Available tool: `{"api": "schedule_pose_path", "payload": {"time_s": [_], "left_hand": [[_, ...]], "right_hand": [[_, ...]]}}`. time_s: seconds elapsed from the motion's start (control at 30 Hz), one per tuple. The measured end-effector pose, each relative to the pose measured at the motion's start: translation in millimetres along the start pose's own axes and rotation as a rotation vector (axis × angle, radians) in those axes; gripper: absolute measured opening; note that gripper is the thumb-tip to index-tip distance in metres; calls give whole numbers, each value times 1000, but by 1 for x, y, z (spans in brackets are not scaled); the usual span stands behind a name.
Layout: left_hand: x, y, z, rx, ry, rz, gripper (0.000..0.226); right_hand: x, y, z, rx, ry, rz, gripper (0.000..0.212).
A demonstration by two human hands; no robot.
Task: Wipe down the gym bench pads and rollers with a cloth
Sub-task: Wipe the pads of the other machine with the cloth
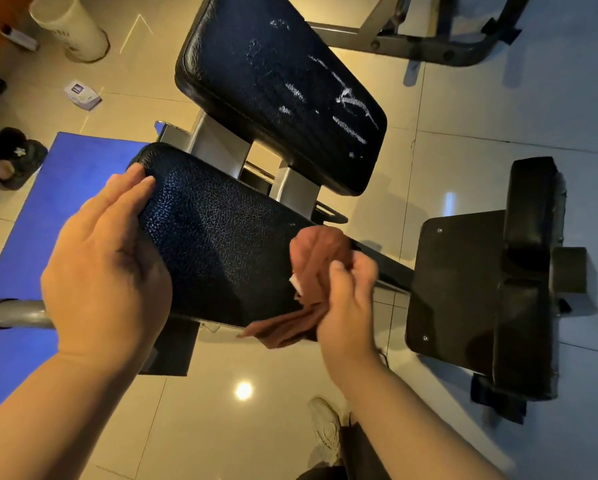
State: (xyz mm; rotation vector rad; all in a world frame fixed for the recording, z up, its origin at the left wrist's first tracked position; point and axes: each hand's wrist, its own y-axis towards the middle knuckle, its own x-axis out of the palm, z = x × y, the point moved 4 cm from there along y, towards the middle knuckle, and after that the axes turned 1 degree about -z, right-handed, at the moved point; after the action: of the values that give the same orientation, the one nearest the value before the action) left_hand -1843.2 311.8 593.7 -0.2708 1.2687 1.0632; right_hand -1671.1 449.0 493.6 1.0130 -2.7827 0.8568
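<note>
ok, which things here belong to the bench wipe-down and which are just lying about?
In the job:
cloth
seat pad
back pad
roller pad
right hand
left hand

Lying about:
blue mat
white bin
packet on floor

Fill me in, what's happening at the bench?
A person is wiping the near black pad of a gym bench. The left hand lies flat on the pad's left end, steadying it. The right hand holds a bunched reddish-brown cloth against the pad's right edge. The scuffed far pad is untouched right now.

Black pebbled seat pad (221, 244), reddish-brown cloth (311, 271), blue mat (65, 188)
</note>
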Motion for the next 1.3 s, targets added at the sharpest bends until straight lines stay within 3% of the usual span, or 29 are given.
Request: {"api": "schedule_pose_path", "payload": {"time_s": [0.13, 0.23, 0.3, 0.37, 0.5, 0.63, 0.73, 0.87, 0.97, 1.03, 1.13, 1.2, 1.3], "left_hand": [[0, -2, 1, 15, 11, 6, 48], [0, -2, 1, 19, 14, 14, 49], [-1, -3, 3, 16, 27, 27, 48], [-2, -4, 5, 18, 35, 34, 48], [-2, -3, 6, 30, 38, 40, 46], [-2, -3, 6, 21, 28, 52, 49], [-3, -3, 8, 15, 48, 50, 51], [-1, -4, 7, 0, 53, 51, 52], [0, -3, 6, 7, 36, 54, 50], [0, -3, 7, 14, 32, 49, 49], [-2, -3, 9, 5, 53, 47, 51], [-3, -3, 9, 3, 71, 33, 54], [-4, -2, 10, -3, 85, 37, 54]], "right_hand": [[0, 11, 18, -1, -324, -6, 24], [-2, 18, 23, 58, -497, 193, 20], [-4, 20, 23, 38, -578, 263, 38], [-3, 23, 21, -2, -549, 238, 51], [-15, 31, 5, -22, -213, 206, 38], [-20, 51, 13, 69, -421, 327, 42], [-13, 60, 16, 75, -415, 396, 52], [19, 47, 4, -5, -409, 226, 44], [38, 16, 0, -279, -508, 9, 43], [35, 10, 3, -385, -568, -17, 38], [18, 42, 2, -135, -336, 222, 18], [26, 59, -9, -87, -357, 268, 24], [47, 50, -18, -404, -617, 208, 27]]}}
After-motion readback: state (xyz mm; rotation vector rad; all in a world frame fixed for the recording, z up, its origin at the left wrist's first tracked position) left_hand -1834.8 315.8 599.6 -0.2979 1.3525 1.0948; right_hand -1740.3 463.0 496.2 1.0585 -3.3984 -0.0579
